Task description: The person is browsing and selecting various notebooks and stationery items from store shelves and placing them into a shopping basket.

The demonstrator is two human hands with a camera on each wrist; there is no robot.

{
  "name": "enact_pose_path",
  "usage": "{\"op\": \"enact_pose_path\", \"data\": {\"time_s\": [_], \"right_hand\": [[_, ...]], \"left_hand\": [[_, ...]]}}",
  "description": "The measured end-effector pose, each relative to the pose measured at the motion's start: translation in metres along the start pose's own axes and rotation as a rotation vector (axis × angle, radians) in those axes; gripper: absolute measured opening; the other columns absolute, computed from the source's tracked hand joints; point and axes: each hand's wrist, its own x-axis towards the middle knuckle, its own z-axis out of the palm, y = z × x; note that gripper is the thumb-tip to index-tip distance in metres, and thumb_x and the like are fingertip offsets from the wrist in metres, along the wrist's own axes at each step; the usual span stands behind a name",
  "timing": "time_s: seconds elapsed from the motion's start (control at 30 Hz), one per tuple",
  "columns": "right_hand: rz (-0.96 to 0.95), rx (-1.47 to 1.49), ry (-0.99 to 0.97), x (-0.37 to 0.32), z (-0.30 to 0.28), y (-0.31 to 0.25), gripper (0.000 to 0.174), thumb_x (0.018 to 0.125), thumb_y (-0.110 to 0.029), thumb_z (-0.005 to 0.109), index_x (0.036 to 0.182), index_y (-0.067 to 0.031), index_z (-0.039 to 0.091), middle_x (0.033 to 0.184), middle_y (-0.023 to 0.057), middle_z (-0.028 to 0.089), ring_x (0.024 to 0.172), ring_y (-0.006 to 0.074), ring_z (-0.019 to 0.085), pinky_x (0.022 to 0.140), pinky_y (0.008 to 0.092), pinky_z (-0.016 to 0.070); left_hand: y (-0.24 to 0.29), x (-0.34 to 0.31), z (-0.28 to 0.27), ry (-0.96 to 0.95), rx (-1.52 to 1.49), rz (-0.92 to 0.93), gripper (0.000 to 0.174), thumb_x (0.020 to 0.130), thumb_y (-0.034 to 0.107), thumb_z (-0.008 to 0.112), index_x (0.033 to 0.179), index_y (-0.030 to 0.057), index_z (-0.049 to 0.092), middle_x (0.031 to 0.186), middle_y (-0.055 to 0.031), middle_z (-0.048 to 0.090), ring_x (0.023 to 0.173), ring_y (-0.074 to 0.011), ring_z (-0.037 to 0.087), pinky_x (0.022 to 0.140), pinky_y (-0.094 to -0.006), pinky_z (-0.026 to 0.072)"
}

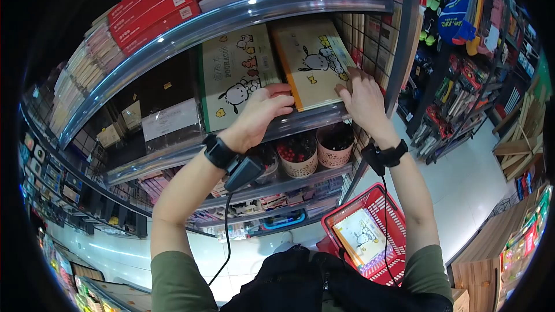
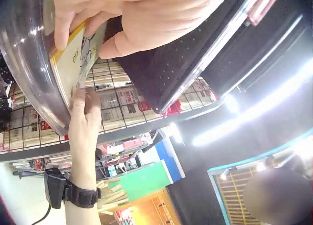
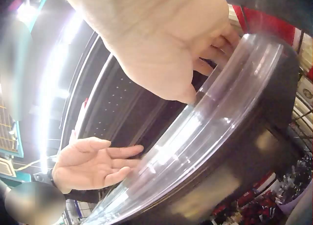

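On the shelf, an orange-spined notebook (image 1: 306, 66) with a cartoon puppy on its cover lies on a pile. My left hand (image 1: 260, 114) has its fingers at this notebook's left side, palm turned toward it, fingers loosely extended in the right wrist view. At the lower right corner, my right hand (image 1: 365, 103) touches the notebook with fingers and thumb. A green-spined notebook (image 1: 237, 69) in clear wrap lies to the left, under my left fingers in the head view. The clear shelf lip (image 3: 181, 151) runs below both hands.
Red boxes (image 1: 153, 14) stand on the shelf above. Below are pink pots (image 1: 334, 149) of dark items. A red basket (image 1: 378, 202) holding a puppy notebook (image 1: 361, 232) stands on the floor at right. Wire mesh (image 2: 115, 103) closes the shelf's right end.
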Motion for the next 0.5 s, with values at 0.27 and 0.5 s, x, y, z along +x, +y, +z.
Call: {"op": "enact_pose_path", "data": {"time_s": [0.27, 0.5], "right_hand": [[0.122, 0.094, -0.013, 0.008, 0.013, 0.005, 0.047, 0.080, -0.024, 0.061, 0.116, 0.0040, 0.050, 0.118, 0.0254, 0.051, 0.109, 0.0406, 0.049, 0.090, 0.0458, 0.0424], [0.126, 0.138, -0.009, 0.006, 0.015, 0.007, 0.048, 0.080, -0.026, 0.061, 0.119, 0.0014, 0.050, 0.121, 0.0223, 0.050, 0.111, 0.0394, 0.048, 0.092, 0.0452, 0.0413]], "left_hand": [[0.012, 0.010, -0.001, -0.004, -0.002, -0.157, 0.031, 0.087, 0.013, 0.057, 0.115, -0.0003, 0.055, 0.110, -0.0097, 0.059, 0.102, -0.0176, 0.056, 0.087, -0.0287, 0.0463], [0.002, 0.006, 0.004, 0.048, -0.102, -0.089, 0.031, 0.085, 0.011, 0.056, 0.114, -0.0006, 0.056, 0.109, -0.0085, 0.059, 0.105, -0.0174, 0.054, 0.092, -0.0297, 0.0420]]}}
